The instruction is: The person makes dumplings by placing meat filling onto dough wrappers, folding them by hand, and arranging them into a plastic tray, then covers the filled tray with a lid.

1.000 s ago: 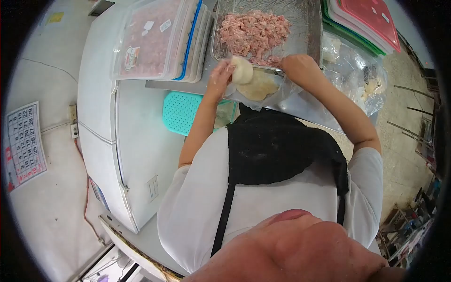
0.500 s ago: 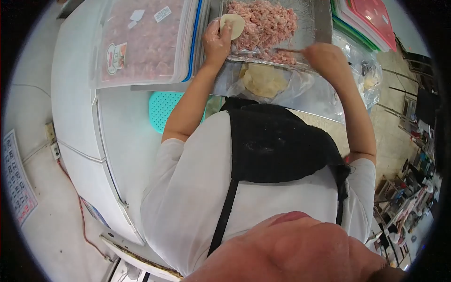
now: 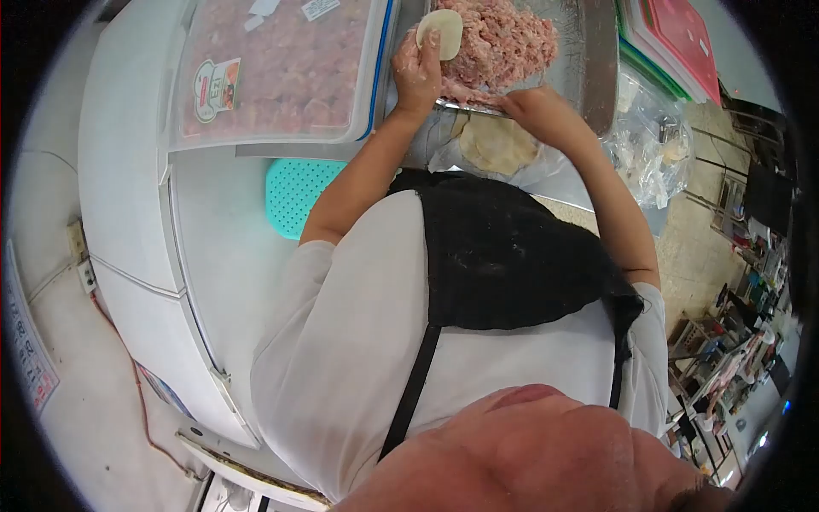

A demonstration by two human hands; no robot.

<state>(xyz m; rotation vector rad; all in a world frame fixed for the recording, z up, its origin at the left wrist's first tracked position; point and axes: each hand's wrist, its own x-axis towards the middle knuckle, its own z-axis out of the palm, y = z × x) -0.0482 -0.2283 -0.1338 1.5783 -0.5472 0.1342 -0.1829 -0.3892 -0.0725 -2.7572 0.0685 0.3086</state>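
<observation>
A round, pale dough wrapper (image 3: 440, 34) rests on the fingers of my left hand (image 3: 416, 75), which holds it at the left edge of the metal tray (image 3: 597, 68). Pink minced meat (image 3: 503, 43) lies heaped in that tray. My right hand (image 3: 546, 115) is closed at the tray's near edge, beside the lower part of the meat; a thin tool was visible in it earlier, but is mostly hidden now. Below the tray, a stack of pale wrappers (image 3: 496, 145) lies on clear plastic.
Lidded plastic boxes of pink pieces (image 3: 273, 77) stand at the left, above a turquoise perforated basket (image 3: 299, 194). Coloured lids (image 3: 678, 43) and clear plastic bags (image 3: 648, 136) are at the right. A white refrigerator (image 3: 213, 273) stands at the left.
My left hand has raised the wrapper from the tray's near edge to beside the meat. My right hand moved off the edge, showing a thin tool, then came back down to it. The view has shifted.
</observation>
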